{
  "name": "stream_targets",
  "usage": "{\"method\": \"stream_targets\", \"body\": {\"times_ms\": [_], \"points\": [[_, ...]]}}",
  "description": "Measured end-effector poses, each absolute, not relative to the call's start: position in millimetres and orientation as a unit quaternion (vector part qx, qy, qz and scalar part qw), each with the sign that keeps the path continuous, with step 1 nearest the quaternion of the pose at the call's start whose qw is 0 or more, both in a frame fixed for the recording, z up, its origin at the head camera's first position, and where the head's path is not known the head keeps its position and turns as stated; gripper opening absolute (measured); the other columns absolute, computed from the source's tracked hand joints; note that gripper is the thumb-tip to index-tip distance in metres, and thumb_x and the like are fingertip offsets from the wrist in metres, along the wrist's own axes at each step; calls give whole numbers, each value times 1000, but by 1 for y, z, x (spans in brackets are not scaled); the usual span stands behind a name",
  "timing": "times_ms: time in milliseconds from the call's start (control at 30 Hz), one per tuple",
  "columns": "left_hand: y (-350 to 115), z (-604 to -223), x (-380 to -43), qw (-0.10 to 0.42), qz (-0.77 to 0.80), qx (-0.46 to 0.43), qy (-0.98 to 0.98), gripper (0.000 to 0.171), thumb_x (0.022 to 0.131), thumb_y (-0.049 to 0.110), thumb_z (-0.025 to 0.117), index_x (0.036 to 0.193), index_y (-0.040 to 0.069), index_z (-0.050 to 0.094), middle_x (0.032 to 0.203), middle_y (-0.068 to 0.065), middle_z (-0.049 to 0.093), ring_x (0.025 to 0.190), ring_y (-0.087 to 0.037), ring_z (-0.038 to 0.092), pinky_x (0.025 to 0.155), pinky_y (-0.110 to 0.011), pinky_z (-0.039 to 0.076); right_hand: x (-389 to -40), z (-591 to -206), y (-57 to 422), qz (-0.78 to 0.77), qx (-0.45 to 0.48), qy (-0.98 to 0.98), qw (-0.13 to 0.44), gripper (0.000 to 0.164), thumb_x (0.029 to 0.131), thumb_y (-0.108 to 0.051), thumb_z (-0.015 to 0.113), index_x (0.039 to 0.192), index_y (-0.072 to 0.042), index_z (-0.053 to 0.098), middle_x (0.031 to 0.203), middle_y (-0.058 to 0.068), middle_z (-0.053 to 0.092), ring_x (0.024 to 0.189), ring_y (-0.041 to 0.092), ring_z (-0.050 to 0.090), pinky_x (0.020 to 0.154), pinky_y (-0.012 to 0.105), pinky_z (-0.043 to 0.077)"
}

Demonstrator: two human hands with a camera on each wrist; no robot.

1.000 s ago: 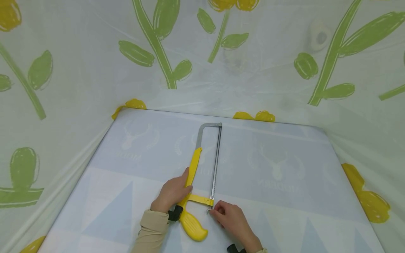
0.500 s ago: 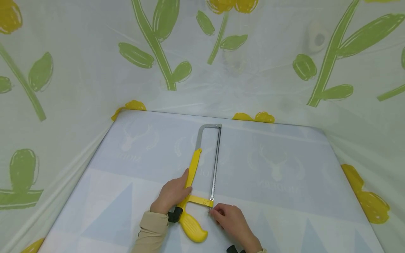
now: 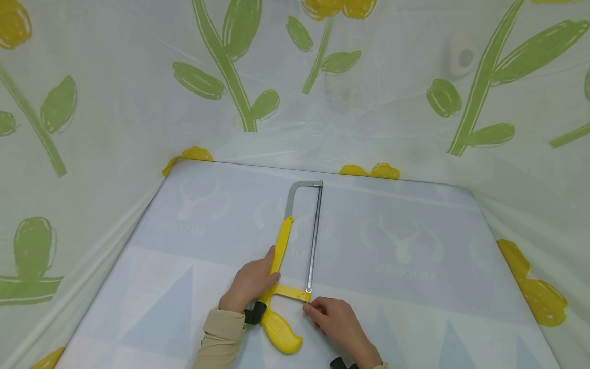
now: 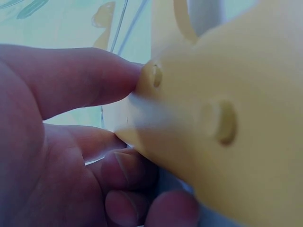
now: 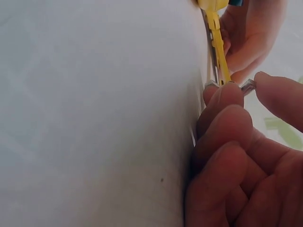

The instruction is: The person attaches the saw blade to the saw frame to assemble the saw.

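A hacksaw (image 3: 284,236) with a yellow handle lies flat on the table, its thin metal blade (image 3: 315,236) along the right side. My left hand (image 3: 251,284) grips the yellow frame just above the handle. The left wrist view shows the thumb and fingers on either side of the yellow frame (image 4: 189,101). At the near end of the blade, my right hand (image 3: 338,320) pinches a small metal wing nut (image 5: 248,86). Its thumb touches one wing and the other fingers are curled close to the tabletop. Fingertips partly cover the wing nut.
A pale patterned cloth covers the table (image 3: 415,307). A white curtain (image 3: 369,113) with printed green stems and yellow flowers hangs behind and along the sides. Black straps (image 3: 255,312) sit at the wrists.
My right fingertips have shifted slightly at the wing nut, which shows less in the head view than before. The left hand and the hacksaw stay in place.
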State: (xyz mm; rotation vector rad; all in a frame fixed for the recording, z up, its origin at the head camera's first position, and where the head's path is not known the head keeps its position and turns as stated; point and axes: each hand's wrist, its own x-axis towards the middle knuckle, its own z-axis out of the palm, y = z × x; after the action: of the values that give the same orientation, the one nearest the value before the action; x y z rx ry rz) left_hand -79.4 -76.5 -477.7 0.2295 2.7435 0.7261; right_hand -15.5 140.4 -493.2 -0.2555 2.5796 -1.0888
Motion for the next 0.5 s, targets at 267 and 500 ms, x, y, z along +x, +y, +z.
{"method": "stream_targets", "body": {"times_ms": [267, 500], "points": [[-76, -479, -81, 149, 256, 80, 952, 65, 87, 28, 52, 141, 6, 25, 102, -10, 59, 65, -16, 46, 60, -31, 38, -17, -493, 139, -381, -73, 901, 195, 28, 85, -46, 53, 77, -20, 63, 54, -9, 51, 43, 8, 43, 42, 24, 36], [-76, -478, -80, 149, 257, 77, 952, 65, 86, 28, 52, 141, 6, 25, 101, -11, 59, 62, -16, 45, 58, -30, 37, -18, -493, 141, -388, -77, 896, 201, 21, 85, -38, 56, 80, -20, 63, 53, -8, 51, 42, 9, 43, 41, 24, 35]]}}
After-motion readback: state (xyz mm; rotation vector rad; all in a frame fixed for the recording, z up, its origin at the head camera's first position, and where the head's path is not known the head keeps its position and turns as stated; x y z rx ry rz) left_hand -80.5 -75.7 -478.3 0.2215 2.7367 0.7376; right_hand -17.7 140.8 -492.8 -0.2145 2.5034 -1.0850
